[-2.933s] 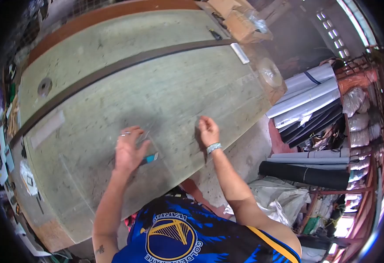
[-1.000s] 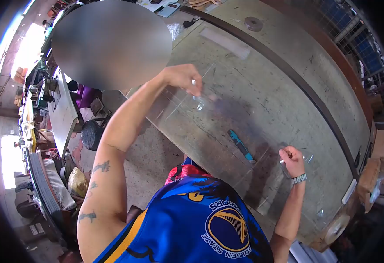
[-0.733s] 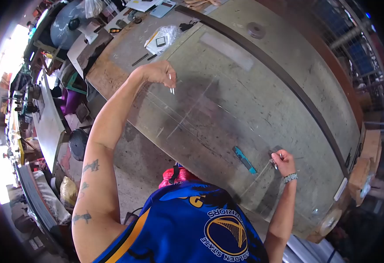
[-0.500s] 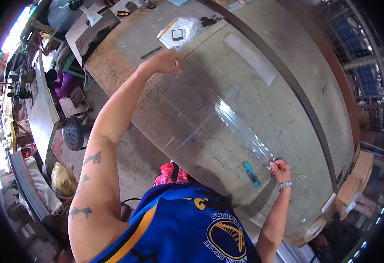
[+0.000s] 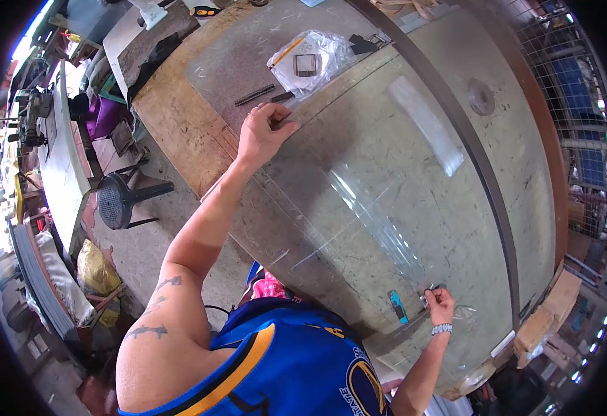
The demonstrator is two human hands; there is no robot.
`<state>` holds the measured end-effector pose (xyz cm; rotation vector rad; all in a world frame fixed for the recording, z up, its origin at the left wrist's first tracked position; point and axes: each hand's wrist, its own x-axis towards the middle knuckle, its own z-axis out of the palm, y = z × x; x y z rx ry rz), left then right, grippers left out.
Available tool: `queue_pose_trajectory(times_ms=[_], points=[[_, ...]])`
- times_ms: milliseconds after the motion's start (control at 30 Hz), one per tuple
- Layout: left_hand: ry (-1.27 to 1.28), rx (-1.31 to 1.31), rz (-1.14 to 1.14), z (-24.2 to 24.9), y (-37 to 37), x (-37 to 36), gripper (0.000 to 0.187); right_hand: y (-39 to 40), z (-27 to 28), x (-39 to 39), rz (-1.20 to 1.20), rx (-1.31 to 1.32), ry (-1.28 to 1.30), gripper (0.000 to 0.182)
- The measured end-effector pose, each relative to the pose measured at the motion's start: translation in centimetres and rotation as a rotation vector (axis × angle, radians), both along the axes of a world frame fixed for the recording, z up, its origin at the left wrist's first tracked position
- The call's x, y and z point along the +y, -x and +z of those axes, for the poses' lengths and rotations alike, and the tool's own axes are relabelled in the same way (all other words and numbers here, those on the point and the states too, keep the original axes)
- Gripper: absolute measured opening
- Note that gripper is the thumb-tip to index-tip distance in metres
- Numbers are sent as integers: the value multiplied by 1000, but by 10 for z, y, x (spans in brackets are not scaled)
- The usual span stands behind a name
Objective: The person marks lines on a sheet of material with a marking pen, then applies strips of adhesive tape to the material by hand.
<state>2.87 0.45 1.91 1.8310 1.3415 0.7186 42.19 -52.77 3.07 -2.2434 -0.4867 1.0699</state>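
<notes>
My left hand [image 5: 265,133] is over the far left part of the table, with its thumb apart from its curled fingers and nothing visible between them. Beside its fingertips lie a dark strip [image 5: 282,96] and a dark ridged bar [image 5: 255,95]. My right hand [image 5: 440,304], with a watch on the wrist, pinches the near end of a clear, shiny plastic sheet [image 5: 379,232]. A small dark item shows at its fingertips, too small to name. The teal and black cutter [image 5: 397,307] lies just left of that hand.
On the worktable [image 5: 345,277] are a clear plastic bag [image 5: 317,66] with a square frame, a whitish translucent strip [image 5: 426,125] and a long dark curved bar [image 5: 470,142]. A tape roll [image 5: 481,97] lies beyond the bar. A black stool [image 5: 115,201] stands at left.
My left hand has gone from a closed shape to thumb and fingers apart. My right hand still pinches the sheet. The view has shifted, and the tape roll now shows.
</notes>
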Motion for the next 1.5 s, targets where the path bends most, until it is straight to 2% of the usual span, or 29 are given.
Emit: queue_pose_trajectory(times_ms=[267,500,867,1133,1233,1300,1367,1433,1500], points=[[13,-87,37,-6,-1,0,30,5,2,-5,-29,4,26,19],[-59,-35,47,0,-7,-3,32,6,11,-9,-31,13,31,19],[9,-75,79,-3,-5,-1,27,6,4,-11,-50,0,6,19],[-15,-81,69,-3,-2,-1,25,-13,-2,-46,-71,-40,52,23],[-38,-105,53,-5,-2,0,24,-6,11,-60,189,-735,1,28],[0,-129,54,-10,-2,2,22,23,59,-28,300,-1020,87,34],[15,-180,20,-20,0,6,23,63,72,-11,127,-870,28,33],[-39,-135,8,-26,2,10,26,105,69,0,211,-662,126,37],[-61,-107,5,-30,2,13,26,151,51,6,277,-820,-1,42]])
